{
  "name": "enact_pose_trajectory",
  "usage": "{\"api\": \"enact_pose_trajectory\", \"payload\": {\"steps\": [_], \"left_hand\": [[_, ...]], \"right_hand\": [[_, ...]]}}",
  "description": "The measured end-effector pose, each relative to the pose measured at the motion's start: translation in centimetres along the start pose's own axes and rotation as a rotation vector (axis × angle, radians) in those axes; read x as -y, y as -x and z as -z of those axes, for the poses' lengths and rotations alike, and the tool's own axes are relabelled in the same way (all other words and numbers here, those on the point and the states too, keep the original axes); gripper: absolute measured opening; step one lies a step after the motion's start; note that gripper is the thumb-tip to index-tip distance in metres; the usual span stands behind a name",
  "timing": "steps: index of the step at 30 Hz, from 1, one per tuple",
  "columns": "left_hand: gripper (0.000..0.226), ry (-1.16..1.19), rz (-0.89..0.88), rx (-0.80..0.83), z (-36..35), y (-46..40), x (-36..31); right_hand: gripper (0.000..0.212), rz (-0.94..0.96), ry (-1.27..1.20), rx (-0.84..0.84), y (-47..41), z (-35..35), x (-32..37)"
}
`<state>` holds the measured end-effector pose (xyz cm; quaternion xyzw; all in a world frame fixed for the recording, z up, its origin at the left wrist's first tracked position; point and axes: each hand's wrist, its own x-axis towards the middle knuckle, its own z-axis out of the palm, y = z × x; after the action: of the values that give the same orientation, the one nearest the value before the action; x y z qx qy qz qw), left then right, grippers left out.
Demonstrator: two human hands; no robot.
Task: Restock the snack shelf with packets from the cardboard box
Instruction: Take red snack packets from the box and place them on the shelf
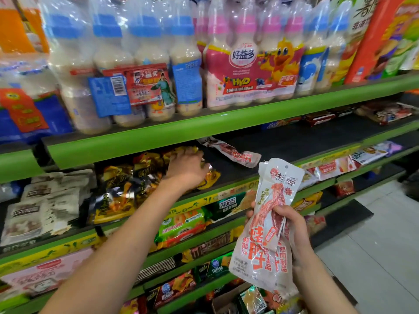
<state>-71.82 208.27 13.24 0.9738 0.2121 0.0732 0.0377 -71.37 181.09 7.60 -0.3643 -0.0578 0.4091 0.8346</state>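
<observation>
Mid-restock, by the look of it. Right hand (288, 232) grasps a small sheaf of white-and-red packets (269, 223), fingers curled round the middle, held upright in front of the shelves. Left hand (188, 168) is reached onto the snack shelf (283, 143), palm down on the gold-and-black packets (127, 184); its fingers look bent over the pile, but whether they grip a packet or only push I cannot tell.

One matching white-and-red packet (233, 154) already lies flat on the dark shelf floor, just right of the left hand, with bare shelf running on to the right. Cardboard box (229, 302) sits low at the frame's bottom edge, more packets showing in it.

Judgement: the step is clearing and squaring a slot for the held packets.
- Nudge the gold pile leftward, so that it doesn't spill over the lip.
- Lay the held packets beside the lone one, print up, same heading.
- Feed one at a time; slick film slides, so loosen the grasp only once each lies flat.
- Mind the shelf edge above when reaching deep.
</observation>
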Motion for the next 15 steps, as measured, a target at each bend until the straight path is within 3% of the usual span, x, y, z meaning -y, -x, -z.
{"api": "enact_pose_trajectory", "payload": {"steps": [4, 7, 11, 13, 15], "left_hand": [[0.045, 0.276, 0.052, 0.032, 1.3, -3.3, -5.2], [0.043, 0.544, 0.176, 0.165, 1.0, -5.8, -7.9], [0.018, 1.066, 0.398, 0.426, -0.3, -7.2, -9.4], [0.020, 1.109, 0.415, 0.422, -0.8, -7.9, -9.4], [0.037, 1.062, 0.401, 0.395, -1.3, -8.2, -9.5]], "right_hand": [[0.093, 0.022, -0.003, -0.071, 0.5, 1.5, 1.8], [0.087, 0.071, 0.023, -0.107, 1.0, 1.5, 3.4], [0.074, 0.135, 0.069, -0.202, 1.5, 1.5, 5.6], [0.066, 0.134, 0.041, -0.190, 1.7, 1.8, 6.5], [0.060, 0.136, 0.024, -0.199, 2.2, 2.1, 7.1]]}}
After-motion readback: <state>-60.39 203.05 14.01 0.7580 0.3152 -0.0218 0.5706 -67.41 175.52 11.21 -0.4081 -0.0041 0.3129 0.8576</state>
